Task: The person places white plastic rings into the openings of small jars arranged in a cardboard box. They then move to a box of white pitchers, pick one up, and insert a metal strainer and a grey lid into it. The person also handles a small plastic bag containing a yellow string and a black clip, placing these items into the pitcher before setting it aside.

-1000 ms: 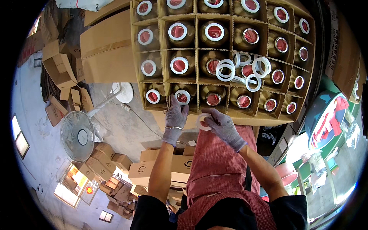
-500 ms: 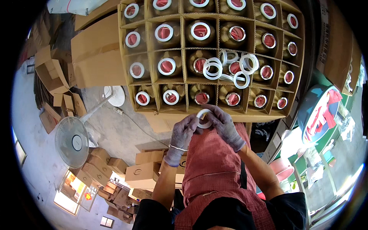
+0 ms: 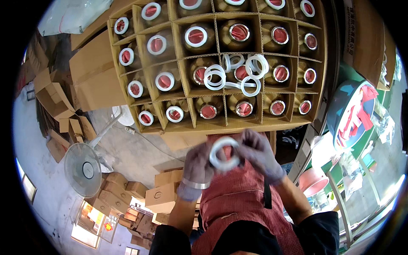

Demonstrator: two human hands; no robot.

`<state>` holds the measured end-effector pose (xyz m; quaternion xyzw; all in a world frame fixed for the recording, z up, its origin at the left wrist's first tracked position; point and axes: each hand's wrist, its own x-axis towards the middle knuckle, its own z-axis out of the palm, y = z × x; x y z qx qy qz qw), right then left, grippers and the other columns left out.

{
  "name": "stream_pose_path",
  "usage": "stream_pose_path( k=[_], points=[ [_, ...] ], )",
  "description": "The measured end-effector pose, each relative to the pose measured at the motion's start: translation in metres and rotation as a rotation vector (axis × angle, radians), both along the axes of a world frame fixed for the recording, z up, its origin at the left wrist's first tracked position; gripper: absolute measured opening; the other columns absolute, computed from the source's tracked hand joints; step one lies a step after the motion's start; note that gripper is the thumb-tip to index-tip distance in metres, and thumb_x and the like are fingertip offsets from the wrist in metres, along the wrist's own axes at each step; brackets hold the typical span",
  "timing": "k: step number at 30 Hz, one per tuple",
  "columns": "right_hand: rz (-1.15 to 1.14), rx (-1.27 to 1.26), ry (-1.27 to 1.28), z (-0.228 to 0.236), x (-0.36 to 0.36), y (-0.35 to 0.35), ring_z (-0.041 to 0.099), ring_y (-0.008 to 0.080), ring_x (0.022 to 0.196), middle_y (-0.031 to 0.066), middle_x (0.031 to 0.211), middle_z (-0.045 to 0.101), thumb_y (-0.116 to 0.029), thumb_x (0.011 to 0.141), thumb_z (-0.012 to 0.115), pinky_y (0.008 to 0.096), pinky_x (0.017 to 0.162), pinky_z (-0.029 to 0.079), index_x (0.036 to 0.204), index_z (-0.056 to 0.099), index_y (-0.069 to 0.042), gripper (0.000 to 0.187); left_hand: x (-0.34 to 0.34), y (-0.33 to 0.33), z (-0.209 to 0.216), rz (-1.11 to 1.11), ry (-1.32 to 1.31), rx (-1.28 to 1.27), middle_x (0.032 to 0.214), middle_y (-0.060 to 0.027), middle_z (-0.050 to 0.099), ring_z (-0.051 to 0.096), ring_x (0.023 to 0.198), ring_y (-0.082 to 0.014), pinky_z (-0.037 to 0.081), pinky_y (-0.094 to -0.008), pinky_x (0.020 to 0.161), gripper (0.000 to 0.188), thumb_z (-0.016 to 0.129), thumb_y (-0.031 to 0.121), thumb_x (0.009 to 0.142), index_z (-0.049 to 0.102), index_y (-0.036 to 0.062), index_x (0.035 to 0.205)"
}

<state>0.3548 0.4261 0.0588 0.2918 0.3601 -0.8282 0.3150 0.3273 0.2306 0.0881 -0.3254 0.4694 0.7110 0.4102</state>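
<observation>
My gloved left hand [image 3: 198, 168] grips a white ring [image 3: 222, 165] by its left side, in front of my red apron. At the ring's right side, the gloved fingers of my right hand [image 3: 259, 155] are closed on it, though motion smears them. Just beyond both hands stands a divided cardboard carton [image 3: 259, 126] of glass jars, each showing red material in its mouth. White rings sit around the mouths at the left and far side. Other jars, such as a near one [image 3: 208, 111], show bare shiny rims. Several loose white rings [image 3: 266, 66] lie heaped over the middle jars.
A standing fan [image 3: 88, 170] is at the left, near stacked cartons [image 3: 160, 198] and opened boxes [image 3: 55, 91]. To the right are a blue basin [image 3: 335, 110] with red and white pieces and a pink basin [image 3: 313, 183]. A plastic bag [image 3: 70, 21] lies far left.
Both hands have drawn the ring closer to my body, and it now faces up more fully. The view has shifted, so the carton appears farther left.
</observation>
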Motion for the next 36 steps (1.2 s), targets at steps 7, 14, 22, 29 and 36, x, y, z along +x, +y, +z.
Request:
stream_pose_path(
  k=[7,14,22,29,36],
  points=[
    [-0.287,-0.618,0.464,0.116,-0.013,0.006,0.069,0.0300,0.077,0.0260,0.097,0.068,-0.013,0.090,0.069,0.0341,0.070,0.055,0.117,0.056,0.013,0.040,-0.033,0.032,0.082,0.220,0.332,1.070,0.094,-0.0243,0.065,0.065,0.081,-0.0314,0.053,-0.0382,0.070,0.036,0.067,0.024,0.093,0.063,-0.0111,0.098],
    [-0.680,-0.188,0.792,0.089,0.014,-0.045,0.068,0.0273,0.080,0.0237,0.098,0.066,-0.003,0.085,0.071,0.0349,0.068,0.052,0.116,0.058,0.012,0.037,-0.027,0.031,0.069,0.253,0.251,1.128,0.090,-0.0225,0.064,0.064,0.077,-0.0285,0.052,-0.0361,0.066,0.036,0.067,0.027,0.093,0.062,-0.0086,0.095],
    [0.079,0.304,0.698,0.114,-0.033,0.010,0.069,0.0241,0.075,0.0136,0.092,0.070,0.009,0.078,0.071,0.0266,0.064,0.055,0.123,0.056,0.007,0.048,-0.005,0.003,0.058,0.206,0.184,0.117,0.078,-0.0126,0.063,0.060,0.064,-0.0181,0.048,-0.0272,0.056,0.032,0.065,0.028,0.093,0.061,-0.0037,0.093],
    [-0.036,-0.282,0.729,0.092,-0.028,0.021,0.067,0.0355,0.094,0.0292,0.114,0.060,0.003,0.084,0.069,0.0379,0.080,0.055,0.107,0.068,0.008,0.024,-0.008,-0.018,-0.099,-0.672,1.151,-1.177,0.103,-0.0103,0.060,0.059,0.092,-0.0294,0.046,-0.0429,0.079,0.026,0.070,0.008,0.082,0.066,0.0081,0.108],
    [0.041,-0.040,0.854,0.096,-0.016,0.027,0.066,0.0360,0.092,0.0203,0.101,0.066,-0.004,0.089,0.065,0.0407,0.076,0.054,0.109,0.067,0.004,0.021,0.025,-0.001,-0.128,-1.016,1.179,-1.265,0.133,-0.0161,0.048,0.047,0.120,-0.0374,0.035,-0.0542,0.102,0.040,0.065,0.023,0.085,0.061,0.0130,0.124]
  ],
)
